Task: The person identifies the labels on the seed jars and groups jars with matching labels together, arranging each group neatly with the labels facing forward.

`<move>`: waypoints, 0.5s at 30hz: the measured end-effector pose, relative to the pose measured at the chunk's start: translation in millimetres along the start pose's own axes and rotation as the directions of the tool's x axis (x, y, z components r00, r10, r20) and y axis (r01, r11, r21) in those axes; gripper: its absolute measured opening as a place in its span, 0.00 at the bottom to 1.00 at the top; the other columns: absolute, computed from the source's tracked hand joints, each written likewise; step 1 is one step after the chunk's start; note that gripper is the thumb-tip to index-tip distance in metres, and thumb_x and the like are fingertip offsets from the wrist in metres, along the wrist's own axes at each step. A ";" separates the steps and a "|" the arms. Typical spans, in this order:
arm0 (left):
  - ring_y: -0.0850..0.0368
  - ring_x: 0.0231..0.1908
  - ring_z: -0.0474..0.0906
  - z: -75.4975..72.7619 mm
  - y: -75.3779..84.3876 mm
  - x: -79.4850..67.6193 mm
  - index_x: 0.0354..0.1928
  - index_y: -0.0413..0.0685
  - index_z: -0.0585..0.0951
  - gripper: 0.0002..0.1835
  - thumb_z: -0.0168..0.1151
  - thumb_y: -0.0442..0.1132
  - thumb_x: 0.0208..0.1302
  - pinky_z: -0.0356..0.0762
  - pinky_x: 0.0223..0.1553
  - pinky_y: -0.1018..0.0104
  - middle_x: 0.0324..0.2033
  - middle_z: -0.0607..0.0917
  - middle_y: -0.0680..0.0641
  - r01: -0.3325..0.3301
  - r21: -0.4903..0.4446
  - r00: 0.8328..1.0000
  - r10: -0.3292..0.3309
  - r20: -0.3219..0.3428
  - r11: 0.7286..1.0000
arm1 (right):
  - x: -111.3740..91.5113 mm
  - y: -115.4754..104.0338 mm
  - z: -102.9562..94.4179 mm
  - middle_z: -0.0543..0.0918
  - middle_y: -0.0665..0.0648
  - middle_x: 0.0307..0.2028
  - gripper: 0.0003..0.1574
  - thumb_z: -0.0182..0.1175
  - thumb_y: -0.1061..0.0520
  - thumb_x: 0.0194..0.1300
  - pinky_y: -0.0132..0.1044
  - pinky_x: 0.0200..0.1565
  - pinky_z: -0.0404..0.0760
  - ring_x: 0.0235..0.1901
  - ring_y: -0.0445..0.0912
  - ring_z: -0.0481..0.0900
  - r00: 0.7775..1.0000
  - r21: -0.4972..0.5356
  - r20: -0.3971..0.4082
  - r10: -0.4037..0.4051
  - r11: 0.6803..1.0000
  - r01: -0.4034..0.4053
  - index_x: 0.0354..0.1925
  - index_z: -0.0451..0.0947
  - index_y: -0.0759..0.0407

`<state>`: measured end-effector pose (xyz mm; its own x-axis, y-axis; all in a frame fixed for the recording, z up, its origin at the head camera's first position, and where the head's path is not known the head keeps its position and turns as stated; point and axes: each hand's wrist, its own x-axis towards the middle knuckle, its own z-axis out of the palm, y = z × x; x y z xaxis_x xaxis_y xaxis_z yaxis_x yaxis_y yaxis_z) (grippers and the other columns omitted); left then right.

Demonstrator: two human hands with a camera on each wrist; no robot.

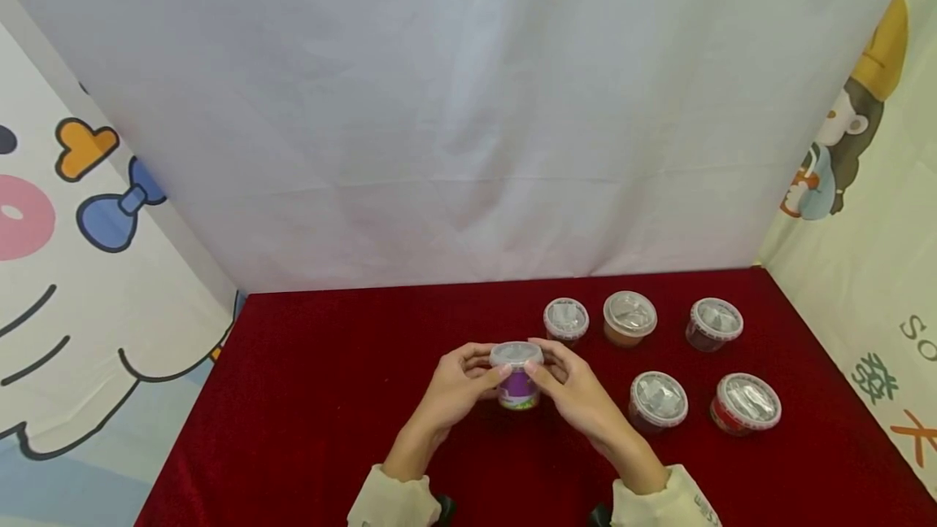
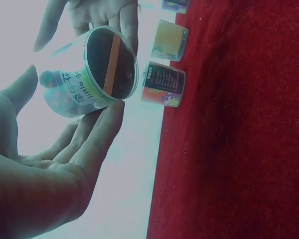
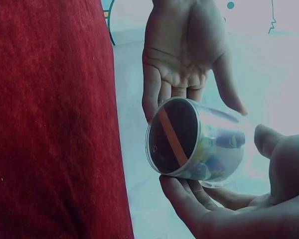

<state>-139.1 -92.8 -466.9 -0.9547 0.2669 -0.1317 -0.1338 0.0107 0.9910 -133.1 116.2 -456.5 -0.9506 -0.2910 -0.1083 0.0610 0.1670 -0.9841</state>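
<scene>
A small clear plastic tub [image 1: 518,386] with a translucent lid and a purple label is held upright between both hands in the head view. My left hand [image 1: 455,387] grips its left side, thumb near the lid's rim and fingers bent behind. On the opposite side my right hand [image 1: 576,389] holds it the same way. From the left wrist view, the tub [image 2: 72,82] shows a dark round base crossed by an orange-brown strip, with printed lettering on its wall. The right wrist view shows the tub [image 3: 222,144] from below, raised off the red cloth.
Several lidded tubs stand to the right on the red cloth [image 1: 329,413]: a small tub [image 1: 566,320], a tan tub [image 1: 629,320], a dark tub [image 1: 714,324], a front tub [image 1: 658,402] and a red tub [image 1: 745,405]. A white curtain [image 1: 439,120] closes off the back.
</scene>
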 end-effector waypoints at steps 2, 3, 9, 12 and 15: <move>0.49 0.51 0.86 1.2 0.0 0.0 0.66 0.30 0.75 0.28 0.69 0.41 0.74 0.88 0.51 0.54 0.57 0.84 0.34 0.003 0.005 1.000 -0.003 -0.013 1.000 | 0.2 -0.1 0.8 0.77 0.70 0.66 0.32 0.56 0.57 0.83 0.51 0.65 0.80 0.67 0.62 0.77 1.000 -0.027 -0.009 -0.002 1.000 0.002 0.76 0.64 0.70; 0.50 0.50 0.86 1.7 0.1 0.0 0.66 0.30 0.75 0.28 0.70 0.41 0.73 0.88 0.51 0.55 0.57 0.84 0.35 0.006 0.006 1.000 -0.006 -0.017 1.000 | 0.2 -0.3 1.1 0.77 0.71 0.66 0.32 0.56 0.57 0.82 0.52 0.65 0.79 0.67 0.62 0.77 1.000 -0.036 -0.008 -0.005 0.999 0.004 0.76 0.64 0.69; 0.47 0.52 0.86 -0.1 0.4 -1.2 0.67 0.31 0.74 0.27 0.67 0.41 0.76 0.88 0.53 0.50 0.58 0.83 0.34 0.016 0.005 1.000 -0.016 0.005 1.000 | 1.0 -0.3 -1.4 0.72 0.74 0.71 0.33 0.54 0.57 0.83 0.59 0.71 0.72 0.72 0.66 0.70 1.000 -0.015 0.027 -0.010 1.000 0.010 0.77 0.62 0.71; 0.45 0.56 0.85 -3.1 0.1 -0.9 0.70 0.32 0.72 0.28 0.64 0.41 0.78 0.87 0.55 0.48 0.61 0.82 0.33 0.030 -0.007 0.999 -0.030 0.036 1.000 | 1.0 0.1 -3.6 0.69 0.75 0.73 0.34 0.53 0.56 0.84 0.59 0.72 0.71 0.74 0.66 0.67 0.998 0.011 0.058 -0.004 1.000 0.003 0.78 0.59 0.72; 0.45 0.58 0.84 -5.5 -0.9 0.6 0.73 0.32 0.71 0.29 0.63 0.43 0.79 0.86 0.57 0.50 0.63 0.81 0.33 0.053 -0.022 0.997 -0.052 0.065 0.998 | 0.8 0.5 -4.9 0.68 0.75 0.73 0.35 0.52 0.55 0.85 0.56 0.71 0.73 0.74 0.66 0.67 0.997 0.035 0.082 0.003 0.999 -0.006 0.78 0.58 0.73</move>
<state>-141.0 -97.9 -468.1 -0.9271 0.3285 -0.1807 -0.1901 0.0033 0.9818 -135.3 120.6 -456.4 -0.9220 -0.3672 -0.1227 0.0773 0.1358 -0.9877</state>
